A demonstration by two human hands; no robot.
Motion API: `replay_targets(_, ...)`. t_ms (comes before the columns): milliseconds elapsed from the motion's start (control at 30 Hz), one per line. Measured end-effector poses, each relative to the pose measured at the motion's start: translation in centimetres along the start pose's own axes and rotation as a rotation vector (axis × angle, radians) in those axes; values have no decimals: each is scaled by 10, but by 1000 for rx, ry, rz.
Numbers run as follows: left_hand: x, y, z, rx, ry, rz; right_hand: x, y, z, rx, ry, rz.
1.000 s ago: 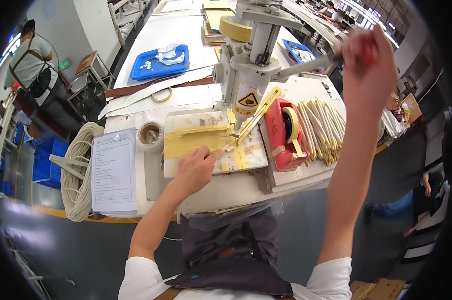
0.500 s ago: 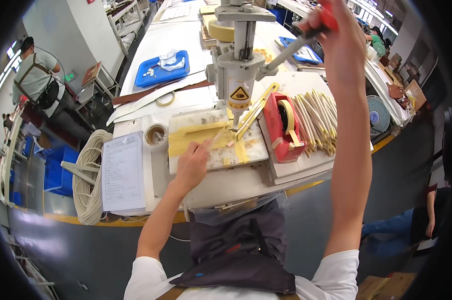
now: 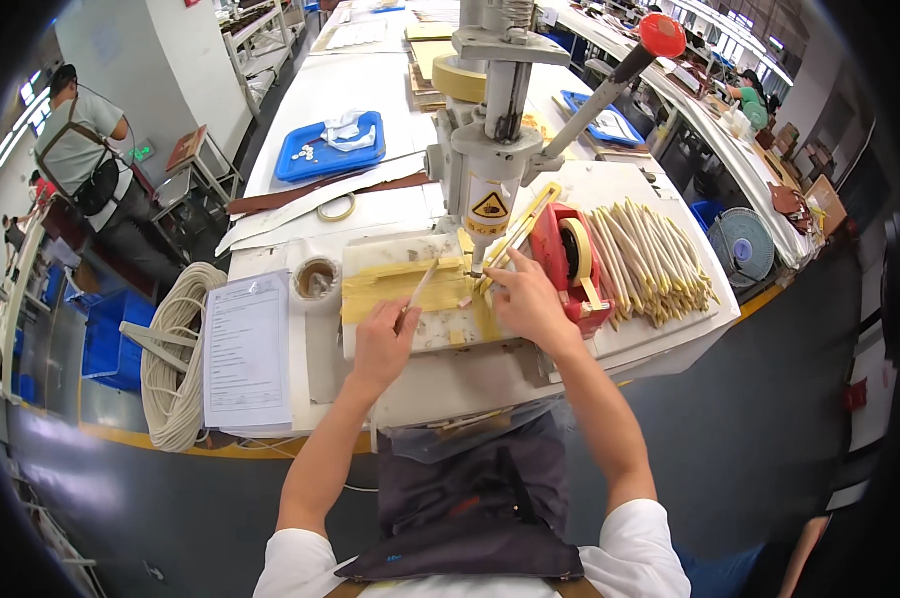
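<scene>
At the left end of this white bench, a coil of pale rope (image 3: 161,399) hangs beside a printed sheet (image 3: 246,349), and a small tape roll (image 3: 315,280) stands just to the sheet's right. Farther back sits a blue tray (image 3: 289,171) with a few small white pieces and a crumpled white bag in it. Then comes the person's left hand (image 3: 382,341), low over a white block (image 3: 432,331) partly covered with yellow tape (image 3: 370,296). Its thumb and fingers are pinched together on a short pale cord (image 3: 423,285), whose free end slants up and away over the tape, apart from the tip of the grey hand press (image 3: 492,164). The right hand (image 3: 528,302) is on the other side of that tip, the fingers partly spread and the forefinger reaching in close to it; whether it pinches anything I cannot tell. Just beside that hand is a red tape dispenser (image 3: 550,242). The press lever (image 3: 595,115) slants up to the right, its red knob (image 3: 661,36) free of either hand. Rightmost lies a thick pile of cords (image 3: 649,261) with yellow ends. Those look finished to me, while the cord in the left hand seems partway, with no yellow end that I can make out.
</scene>
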State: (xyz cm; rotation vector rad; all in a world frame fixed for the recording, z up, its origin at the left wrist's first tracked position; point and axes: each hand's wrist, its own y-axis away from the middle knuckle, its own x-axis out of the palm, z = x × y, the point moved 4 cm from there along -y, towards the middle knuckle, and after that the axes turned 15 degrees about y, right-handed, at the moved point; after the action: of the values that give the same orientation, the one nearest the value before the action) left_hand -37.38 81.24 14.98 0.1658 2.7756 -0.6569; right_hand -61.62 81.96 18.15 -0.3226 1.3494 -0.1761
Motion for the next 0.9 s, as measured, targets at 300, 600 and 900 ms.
replay_targets(300, -7, 4, 7, -22, 80, -55, 21, -22, 2, -86, 66, -22)
replay_targets(600, -12, 35, -13, -365, 430, -43, 14, -14, -3, -142, -40, -235)
replay_targets(900, -42, 95, -57, -433, 683, -242, -55, 42, 46, -259, -143, -500)
